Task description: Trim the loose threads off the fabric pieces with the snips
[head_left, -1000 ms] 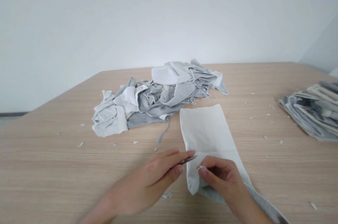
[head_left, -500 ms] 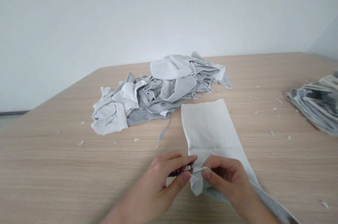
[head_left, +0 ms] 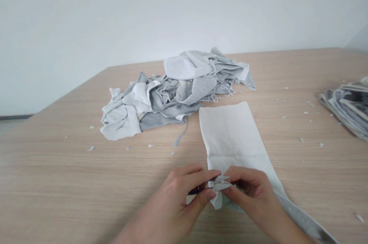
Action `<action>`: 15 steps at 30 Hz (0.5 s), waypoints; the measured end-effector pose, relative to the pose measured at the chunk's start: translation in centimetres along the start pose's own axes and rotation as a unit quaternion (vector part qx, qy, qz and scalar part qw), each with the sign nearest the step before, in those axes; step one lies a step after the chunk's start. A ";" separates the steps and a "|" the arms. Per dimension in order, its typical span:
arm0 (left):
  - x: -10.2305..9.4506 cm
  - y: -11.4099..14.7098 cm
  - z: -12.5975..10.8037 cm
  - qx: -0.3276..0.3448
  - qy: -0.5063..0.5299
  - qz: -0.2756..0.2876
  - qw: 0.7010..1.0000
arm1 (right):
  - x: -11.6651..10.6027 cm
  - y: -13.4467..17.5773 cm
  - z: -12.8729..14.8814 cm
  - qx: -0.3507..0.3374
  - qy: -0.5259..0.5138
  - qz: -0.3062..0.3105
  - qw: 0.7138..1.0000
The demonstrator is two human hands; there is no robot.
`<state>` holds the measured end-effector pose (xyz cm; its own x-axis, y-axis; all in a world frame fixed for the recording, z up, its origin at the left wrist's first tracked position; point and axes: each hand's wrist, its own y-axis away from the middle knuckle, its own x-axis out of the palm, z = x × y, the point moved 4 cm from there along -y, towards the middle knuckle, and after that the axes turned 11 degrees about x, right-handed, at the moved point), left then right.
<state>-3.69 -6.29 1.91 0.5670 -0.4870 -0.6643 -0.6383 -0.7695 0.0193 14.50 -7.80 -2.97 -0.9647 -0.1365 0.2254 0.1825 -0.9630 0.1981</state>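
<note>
My left hand (head_left: 185, 190) is closed around a pair of thread snips (head_left: 222, 186) with a dark grip. Their two short metal blades point right, slightly apart, with the tips at the fingers of my right hand. My right hand (head_left: 254, 192) pinches the near end of a long off-white cloth piece (head_left: 234, 132) between thumb and forefinger. The cloth lies flat away from me, with a crease across it. Its grey-patterned part trails under my right forearm to the lower right. My right fingers hide the exact spot where blade tips and cloth edge meet.
A crumpled heap of grey and white cloth pieces (head_left: 169, 98) lies at the back of the wooden table (head_left: 86, 182). A folded stack of patterned fabric (head_left: 347, 106) sits at the right edge. Small white scraps (head_left: 301, 140) are scattered about. A pale wall rises behind.
The snips have turned so both blades show, spread apart, and have come closer to my right fingers. My right hand keeps its pinch on the cloth. The whole view has shifted slightly.
</note>
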 end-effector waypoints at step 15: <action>-0.3 -0.3 -1.7 0.051 -0.007 0.015 0.999 | 0.1 0.3 0.1 0.009 0.028 0.000 1.000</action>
<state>-2.79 -6.61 3.42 0.5395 -0.5034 -0.6749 -0.7051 -0.7082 -0.0355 14.50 -8.04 -2.75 -0.9736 -0.1497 0.1723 0.1855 -0.9587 0.2153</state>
